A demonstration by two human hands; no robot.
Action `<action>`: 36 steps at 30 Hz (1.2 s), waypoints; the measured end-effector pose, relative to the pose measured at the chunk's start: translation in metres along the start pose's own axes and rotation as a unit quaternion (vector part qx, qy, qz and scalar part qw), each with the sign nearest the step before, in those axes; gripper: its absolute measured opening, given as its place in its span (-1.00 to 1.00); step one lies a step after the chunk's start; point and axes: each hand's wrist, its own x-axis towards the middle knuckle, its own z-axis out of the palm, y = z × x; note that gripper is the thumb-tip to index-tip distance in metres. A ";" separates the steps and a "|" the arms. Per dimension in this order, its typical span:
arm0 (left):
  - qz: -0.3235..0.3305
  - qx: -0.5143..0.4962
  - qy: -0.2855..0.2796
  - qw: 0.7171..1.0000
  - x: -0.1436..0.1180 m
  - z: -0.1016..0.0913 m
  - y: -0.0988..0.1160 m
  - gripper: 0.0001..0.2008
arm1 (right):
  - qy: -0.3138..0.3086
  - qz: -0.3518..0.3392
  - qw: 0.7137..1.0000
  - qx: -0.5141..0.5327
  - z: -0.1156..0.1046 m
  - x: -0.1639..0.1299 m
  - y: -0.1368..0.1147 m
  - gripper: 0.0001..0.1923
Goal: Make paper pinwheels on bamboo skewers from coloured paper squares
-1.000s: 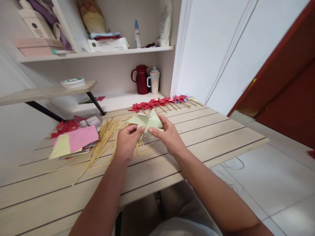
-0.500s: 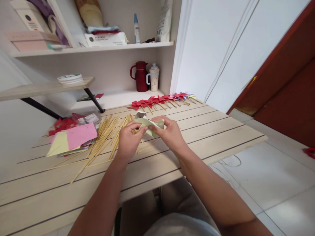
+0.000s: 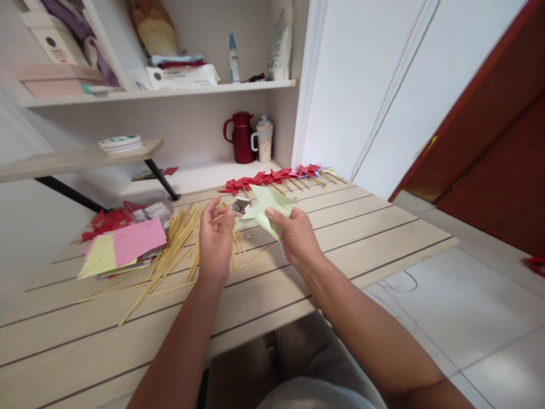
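Observation:
My right hand (image 3: 298, 236) pinches a pale green paper pinwheel (image 3: 268, 203) above the table, thumb on top of its folded points. Just left of the paper, my left hand (image 3: 216, 241) is raised with fingers apart and nothing visible in it. Between the two, a small open box (image 3: 241, 207) with dark bits inside stands on the table. Thin wooden sticks (image 3: 176, 238) lie in a loose pile beside and behind my left hand. Finished red paper pinwheels on sticks (image 3: 272, 177) lie in a row along the table's back edge.
Pink and yellow paper sheets (image 3: 140, 241) are stacked at the left, near red paper (image 3: 106, 222) and a clear plastic pack (image 3: 155, 210). A small raised shelf (image 3: 85, 162) stands behind them. Farther back are a dark red jug (image 3: 243, 139) and a lidded cup (image 3: 264, 142).
My left hand has let go of the pale green paper and drawn back left. The paper has turned in my right hand, so its pinwheel shape now faces up.

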 end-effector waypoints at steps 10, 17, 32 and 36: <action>-0.111 -0.126 -0.107 0.980 -0.006 0.004 0.002 -0.37 | 0.032 0.001 0.998 0.063 0.008 0.002 0.004 -0.68; -0.173 -0.128 -0.149 0.965 -0.014 0.012 -0.004 -0.50 | 0.032 -0.012 0.998 0.051 0.012 0.000 0.009 -0.67; -0.149 -0.189 -0.122 0.963 -0.018 0.018 -0.002 -0.59 | 0.004 -0.026 1.000 -0.002 0.017 -0.009 0.010 -0.75; -0.163 -0.181 -0.106 0.964 -0.016 0.017 -0.004 -0.65 | 0.003 -0.024 1.000 -0.003 0.018 -0.009 0.010 -0.74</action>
